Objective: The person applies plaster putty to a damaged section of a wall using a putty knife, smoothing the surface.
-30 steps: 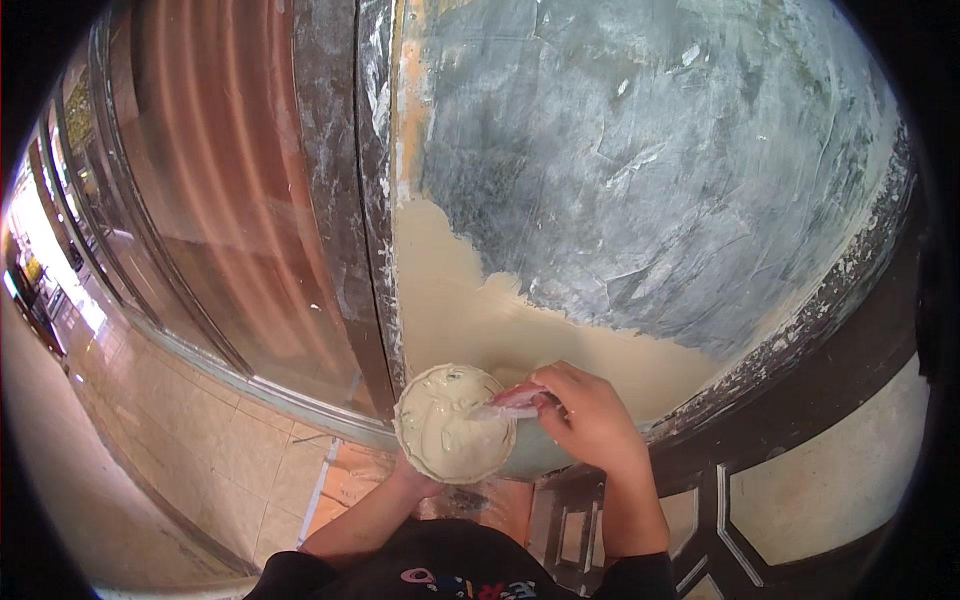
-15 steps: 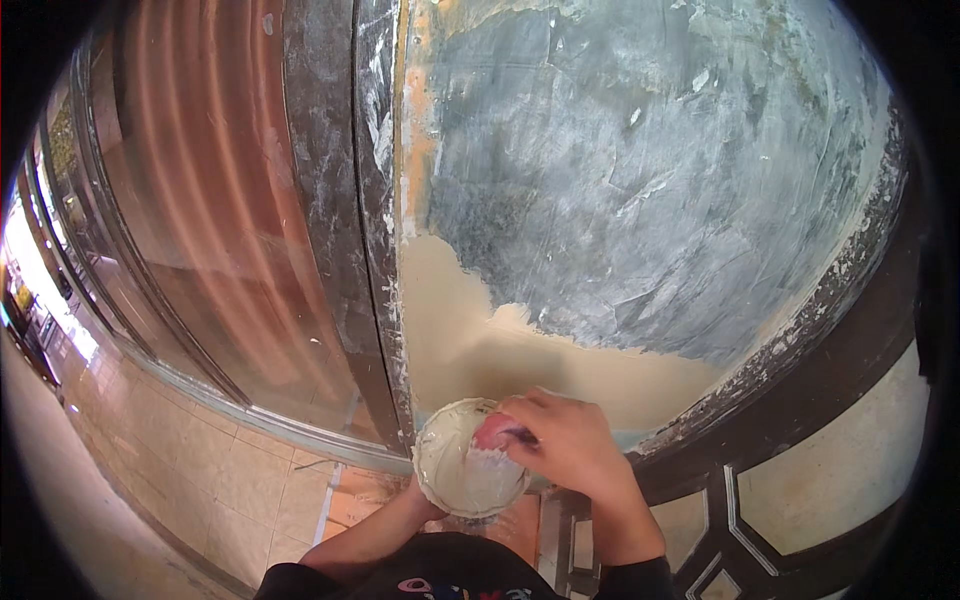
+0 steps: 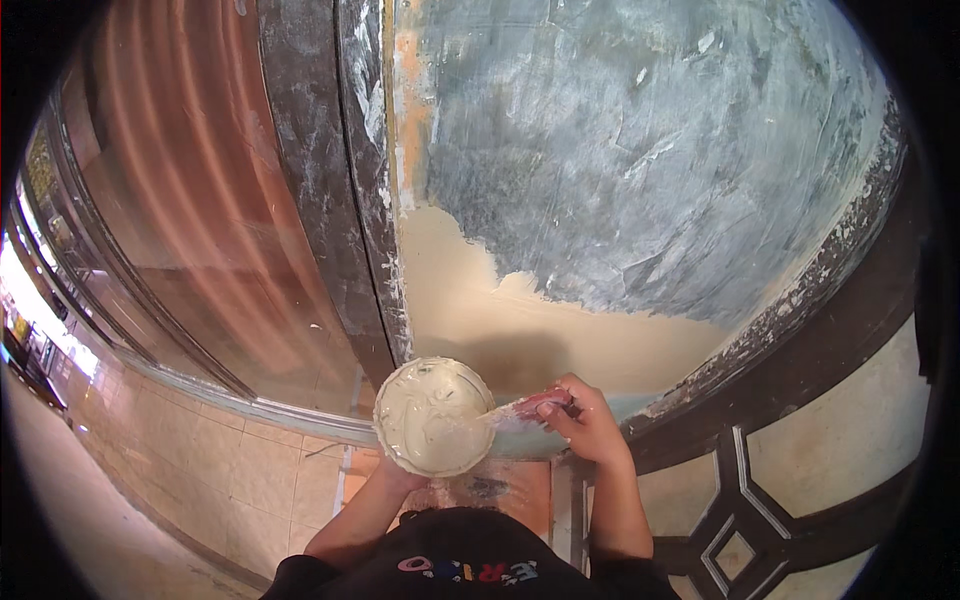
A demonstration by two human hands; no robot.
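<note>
**Cream filler, held close to a half-coated wall**

Cream-coloured paste fills the round, shallow plastic tub (image 3: 434, 416) that I carry on my left hand (image 3: 392, 472). That hand sits underneath the tub, so only a little of it shows below the rim; I cannot tell how the fingers are set, only that they support the tub from below and keep it level, which seems to be why the paste stays put.

My right hand (image 3: 588, 425) is closed firmly around the reddish handle of a flat scraping blade (image 3: 515, 413). The fingers wrap fully round it with no gap showing. The blade's pale, paste-smeared tip reaches left to the tub's rim, touching or just over the edge; I judge it is angled that way to pick up or wipe off paste.

Directly ahead is the patchy grey-blue wall panel (image 3: 640, 160). Its lower part carries a smooth band of cream coating (image 3: 500, 325) with a ragged upper edge. A dark, paint-flecked vertical post (image 3: 330, 200) borders the panel on the left, and beyond that a reddish-brown curved surface (image 3: 190, 200). Pale floor tiles (image 3: 190, 470) lie below left; a dark metal railing with diamond shapes (image 3: 740, 490) stands lower right.
</note>
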